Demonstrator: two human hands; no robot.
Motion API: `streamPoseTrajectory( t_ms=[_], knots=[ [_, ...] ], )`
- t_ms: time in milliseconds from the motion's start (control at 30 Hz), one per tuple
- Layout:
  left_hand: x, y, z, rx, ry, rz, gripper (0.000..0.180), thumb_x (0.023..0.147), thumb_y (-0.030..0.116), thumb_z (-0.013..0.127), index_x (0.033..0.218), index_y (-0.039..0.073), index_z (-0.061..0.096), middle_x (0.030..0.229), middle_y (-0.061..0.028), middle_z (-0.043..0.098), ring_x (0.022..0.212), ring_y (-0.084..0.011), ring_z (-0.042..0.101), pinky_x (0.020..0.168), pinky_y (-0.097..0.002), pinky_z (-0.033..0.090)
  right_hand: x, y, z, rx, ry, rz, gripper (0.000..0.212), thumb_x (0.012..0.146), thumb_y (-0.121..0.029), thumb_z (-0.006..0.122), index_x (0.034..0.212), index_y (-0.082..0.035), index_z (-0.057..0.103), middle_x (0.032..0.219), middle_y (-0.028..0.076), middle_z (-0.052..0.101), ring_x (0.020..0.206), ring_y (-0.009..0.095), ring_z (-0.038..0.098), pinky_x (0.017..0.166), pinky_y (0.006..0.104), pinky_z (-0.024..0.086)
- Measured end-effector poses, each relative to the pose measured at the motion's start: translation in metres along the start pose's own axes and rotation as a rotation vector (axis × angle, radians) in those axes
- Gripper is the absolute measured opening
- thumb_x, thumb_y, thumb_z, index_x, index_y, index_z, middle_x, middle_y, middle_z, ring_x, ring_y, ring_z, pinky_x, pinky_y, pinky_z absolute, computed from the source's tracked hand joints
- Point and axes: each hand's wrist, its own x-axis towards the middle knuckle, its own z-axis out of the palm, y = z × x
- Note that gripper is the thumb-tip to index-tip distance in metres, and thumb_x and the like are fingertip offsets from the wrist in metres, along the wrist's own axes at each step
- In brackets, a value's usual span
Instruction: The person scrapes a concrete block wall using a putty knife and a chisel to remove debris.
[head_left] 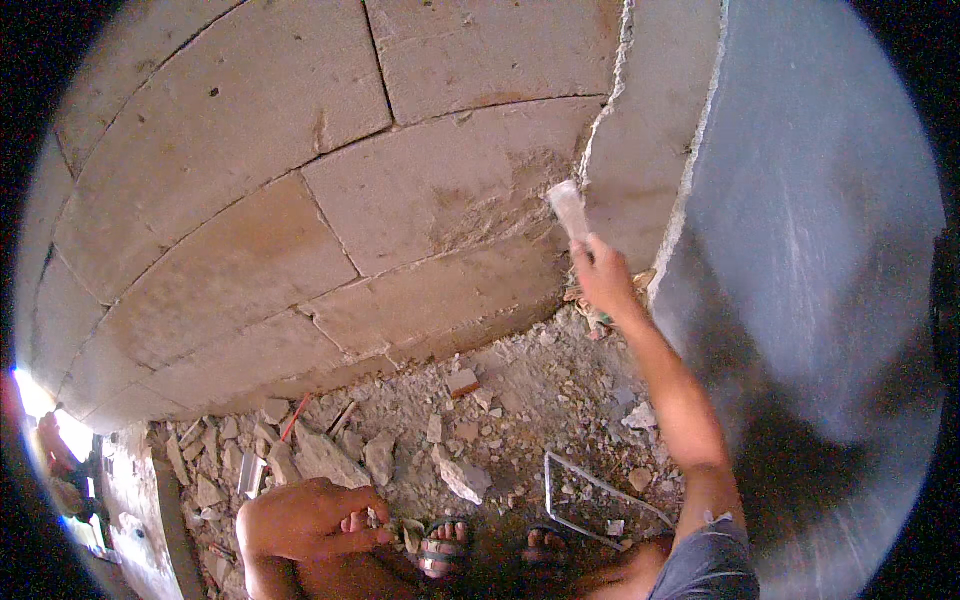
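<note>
Downward head-worn fisheye view, block wall [400, 200] ahead

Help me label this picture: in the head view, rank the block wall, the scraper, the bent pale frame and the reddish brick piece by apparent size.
Largest to smallest, by overall span:
1. Block wall
2. Bent pale frame
3. Scraper
4. Reddish brick piece

The scraper [567, 206] is blurred, its lower end hidden in the right hand [604, 277]. The lower edge cuts off the grey sleeve [708, 565], and whether the left hand [335, 518] grips anything cannot be told. The clutter [62, 468] at far left is too blurred to name
</note>
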Motion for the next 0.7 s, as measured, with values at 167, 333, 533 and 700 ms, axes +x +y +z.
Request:
streamPoseTrajectory(
  t_ms=[167, 333, 533, 700],
  knots=[
    [-0.005, 0.004, 0.004, -0.037, -0.018, -0.040, 0.030, 0.094, 0.037, 0.056, 0.104, 0.009, 0.055, 0.070, -0.0120, 0.065, 0.068, -0.0306, 0.067, 0.058, -0.0390, 0.052, 0.011, -0.007, -0.026, 0.603, 0.368, 0.249, 0.038, 0.100, -0.035, 0.043, 0.100, 0.001, 0.055, 0.060, 0.003, 0.054, 0.051, 0.027, 0.053, 0.059, 0.0467, 0.048],
    [0.005, 0.011, 0.003, -0.019, -0.008, 0.000, 0.030, 0.094, 0.037, 0.056, 0.104, 0.009, 0.057, 0.070, -0.0125, 0.065, 0.068, -0.0315, 0.067, 0.059, -0.0404, 0.052, -0.005, 0.004, 0.004, -0.117, 0.006, 0.041, 0.038, 0.097, -0.033, 0.046, 0.100, 0.003, 0.057, 0.080, 0.024, 0.066, 0.074, 0.042, 0.064, 0.069, 0.0489, 0.050],
    [-0.005, 0.003, 0.013, 0.059, 0.043, -0.038, 0.032, 0.094, 0.039, 0.055, 0.108, 0.010, 0.056, 0.074, -0.0120, 0.064, 0.072, -0.0326, 0.066, 0.062, -0.0420, 0.051, 0.005, -0.013, -0.019, -0.099, -0.174, 0.192, 0.037, 0.092, -0.024, 0.047, 0.123, -0.004, 0.044, 0.078, 0.021, 0.062, 0.075, 0.040, 0.061, 0.071, 0.0457, 0.047],
    [-0.004, -0.007, 0.012, -0.052, 0.016, -0.004, 0.042, 0.094, 0.047, 0.049, 0.110, 0.008, 0.054, 0.085, -0.0187, 0.064, 0.083, -0.0388, 0.062, 0.071, -0.0469, 0.048, -0.004, -0.007, -0.045, -0.009, -0.186, 0.067, 0.052, 0.082, -0.006, 0.055, 0.131, -0.005, 0.038, 0.125, 0.019, 0.049, 0.122, 0.036, 0.046, 0.104, 0.0422, 0.034]
  ],
)
